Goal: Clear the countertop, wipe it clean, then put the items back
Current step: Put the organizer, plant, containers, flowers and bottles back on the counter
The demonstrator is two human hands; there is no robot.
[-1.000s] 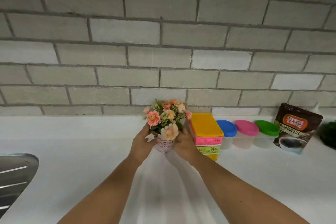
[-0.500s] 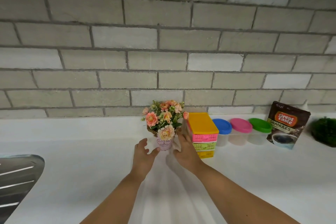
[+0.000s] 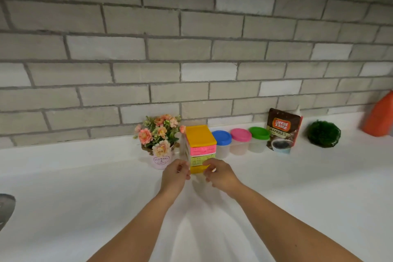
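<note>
Left hand [image 3: 174, 173] and right hand [image 3: 221, 174] curled loose, empty; grip drawer stack [image 3: 201, 144] by its sides, avoid flower pot [image 3: 161, 160].

Home kitchen: countertop [image 3: 85, 176], coffee pouch [image 3: 282, 134].

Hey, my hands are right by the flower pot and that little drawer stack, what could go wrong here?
The flower pot stands close beside the drawer stack; a nudge from the left hand could tip it. The right hand is at the stack's bottom drawer; pulling there might topple the stack.
</note>
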